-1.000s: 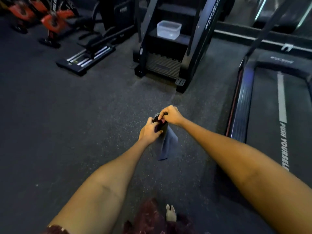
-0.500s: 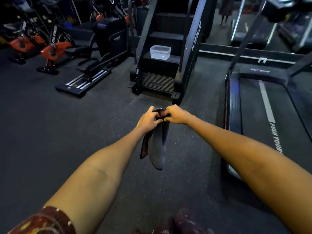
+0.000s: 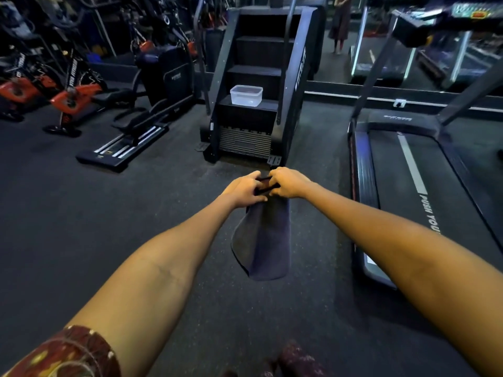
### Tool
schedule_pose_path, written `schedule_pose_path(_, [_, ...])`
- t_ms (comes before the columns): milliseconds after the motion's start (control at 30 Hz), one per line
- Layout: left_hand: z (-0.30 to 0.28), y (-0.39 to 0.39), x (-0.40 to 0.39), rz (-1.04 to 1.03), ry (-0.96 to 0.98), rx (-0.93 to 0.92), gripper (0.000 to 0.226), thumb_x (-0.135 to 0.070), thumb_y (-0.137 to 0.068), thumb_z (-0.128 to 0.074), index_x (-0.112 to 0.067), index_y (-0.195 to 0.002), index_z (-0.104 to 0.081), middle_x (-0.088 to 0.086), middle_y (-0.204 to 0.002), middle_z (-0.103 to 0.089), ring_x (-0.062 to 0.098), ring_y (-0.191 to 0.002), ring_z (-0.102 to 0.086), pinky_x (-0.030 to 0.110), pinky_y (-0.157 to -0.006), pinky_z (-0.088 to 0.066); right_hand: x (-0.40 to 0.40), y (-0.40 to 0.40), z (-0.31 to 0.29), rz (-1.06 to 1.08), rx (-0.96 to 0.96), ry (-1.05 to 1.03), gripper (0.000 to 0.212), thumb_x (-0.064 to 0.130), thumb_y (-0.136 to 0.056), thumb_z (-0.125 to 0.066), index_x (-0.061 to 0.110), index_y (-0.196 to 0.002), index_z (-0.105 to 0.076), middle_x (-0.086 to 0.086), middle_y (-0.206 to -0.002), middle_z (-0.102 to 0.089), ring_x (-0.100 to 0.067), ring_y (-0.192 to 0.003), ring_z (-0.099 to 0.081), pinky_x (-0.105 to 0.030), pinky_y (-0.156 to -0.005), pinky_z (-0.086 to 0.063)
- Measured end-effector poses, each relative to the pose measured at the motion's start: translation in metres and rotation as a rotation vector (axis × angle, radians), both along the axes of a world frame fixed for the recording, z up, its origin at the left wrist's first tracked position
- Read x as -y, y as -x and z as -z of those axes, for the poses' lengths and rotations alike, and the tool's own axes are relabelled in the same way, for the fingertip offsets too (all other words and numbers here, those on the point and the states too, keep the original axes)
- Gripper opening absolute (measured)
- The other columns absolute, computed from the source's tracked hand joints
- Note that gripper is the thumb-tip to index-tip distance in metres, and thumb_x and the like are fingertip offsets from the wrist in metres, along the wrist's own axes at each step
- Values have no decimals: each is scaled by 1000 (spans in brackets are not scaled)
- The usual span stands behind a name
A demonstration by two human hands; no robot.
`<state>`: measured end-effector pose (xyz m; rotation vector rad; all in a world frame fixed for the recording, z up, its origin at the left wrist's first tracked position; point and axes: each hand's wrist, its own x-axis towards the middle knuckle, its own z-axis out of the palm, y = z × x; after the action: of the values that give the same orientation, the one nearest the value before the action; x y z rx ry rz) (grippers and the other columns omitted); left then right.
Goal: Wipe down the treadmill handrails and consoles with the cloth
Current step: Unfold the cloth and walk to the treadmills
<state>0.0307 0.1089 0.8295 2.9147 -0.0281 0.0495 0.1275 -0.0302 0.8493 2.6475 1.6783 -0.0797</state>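
Observation:
A dark grey cloth (image 3: 265, 240) hangs down in front of me above the gym floor. My left hand (image 3: 245, 190) and my right hand (image 3: 288, 185) both pinch its top edge, close together. A black treadmill (image 3: 408, 170) stands to the right, its belt marked with white lettering. Its console (image 3: 446, 20) shows at the top right, above slanted uprights (image 3: 373, 66). Neither hand touches the treadmill.
A black stair-climber machine (image 3: 258, 104) stands straight ahead with a clear plastic container (image 3: 246, 95) on a lower step. Exercise bikes with orange parts (image 3: 73, 99) and a rowing-type machine (image 3: 128, 142) fill the left. A person's reflection or figure (image 3: 339, 23) shows far back.
My view has tilted up and moved nearer the stair-climber. The cloth has unfolded and hangs longer, and my hands now hold its top edge side by side.

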Motion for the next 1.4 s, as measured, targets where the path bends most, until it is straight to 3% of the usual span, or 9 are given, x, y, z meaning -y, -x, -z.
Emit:
schedule_pose_path(167, [-4, 1, -16, 1, -49, -65, 33, -36, -82, -70, -4, -90, -65, 6, -108, -43, 23, -85, -51, 27, -66, -31, 15, -18, -5, 37, -60, -123, 24, 16, -86, -61, 13, -107, -72, -9, -125, -57, -28, -114, -48, -34, -92, -40])
schedule_pose_path(267, [-5, -3, -22, -1, -49, -80, 29, -33, -86, -64, -4, -89, -62, 4, -104, -37, 27, -88, -53, 28, -66, -31, 19, -32, -9, 68, -80, -114, 25, 12, -84, -60, 14, -106, -72, -9, -129, -55, -26, -116, -46, -33, -95, -40])
schedule_pose_path(500, [-13, -28, -2, 32, 12, -22, 30, -26, -93, -56, -2, -110, -62, 15, -121, -44, 30, -100, -54, 32, -76, -34, 0, -22, -4, -33, 39, -79, 41, 38, -80, -67, 21, -118, -65, -6, -137, -45, -26, -126, -37, -40, -97, -37])
schedule_pose_path(600, [-16, -38, 1, 43, 17, -43, 31, -27, -91, -58, -2, -109, -63, 13, -117, -45, 28, -100, -54, 31, -75, -34, 2, -32, -1, -17, 6, -104, 27, 30, -86, -62, 20, -111, -69, -4, -133, -50, -24, -124, -39, -40, -98, -37])
schedule_pose_path(800, [-17, -43, -6, 2, 3, -157, 45, -37, -89, -61, -8, -124, -58, 9, -119, -42, 25, -105, -50, 31, -82, -38, 14, -57, -8, 50, -122, -205, 24, 20, -86, -63, 14, -107, -71, -6, -125, -58, -24, -116, -51, -38, -98, -41])
schedule_pose_path(900, [-17, -45, -6, 1, 4, -160, 45, -39, -87, -64, -5, -116, -61, 8, -110, -42, 25, -99, -50, 30, -76, -36, 20, -62, -11, 73, -127, -161, 23, 21, -88, -60, 13, -107, -70, -10, -109, -63, -29, -103, -57, -40, -89, -46])
schedule_pose_path(1100, [-21, -50, 3, -7, 62, -5, 39, -38, -82, -70, -2, -94, -66, 3, -92, -39, 20, -82, -47, 31, -69, -35, 29, -66, -16, 65, -65, -84, 29, 20, -92, -55, 9, -118, -62, -16, -114, -58, -32, -106, -53, -39, -91, -42])
schedule_pose_path(1233, [-26, -51, 1, 27, 10, -5, 38, -36, -82, -71, 2, -84, -64, 3, -90, -37, 22, -78, -46, 29, -66, -31, 38, -70, -25, 32, -31, -37, 27, 22, -87, -63, 3, -106, -66, -16, -107, -61, -31, -101, -56, -35, -87, -42])
schedule_pose_path(1400, [-38, -54, -2, 45, -91, -111, 37, -32, -81, -72, -2, -101, -64, 1, -96, -37, 21, -88, -46, 28, -69, -31, 47, -72, -28, 85, 20, -84, 36, 35, -88, -61, 1, -80, -63, -16, -87, -65, -33, -85, -59, -37, -69, -44])
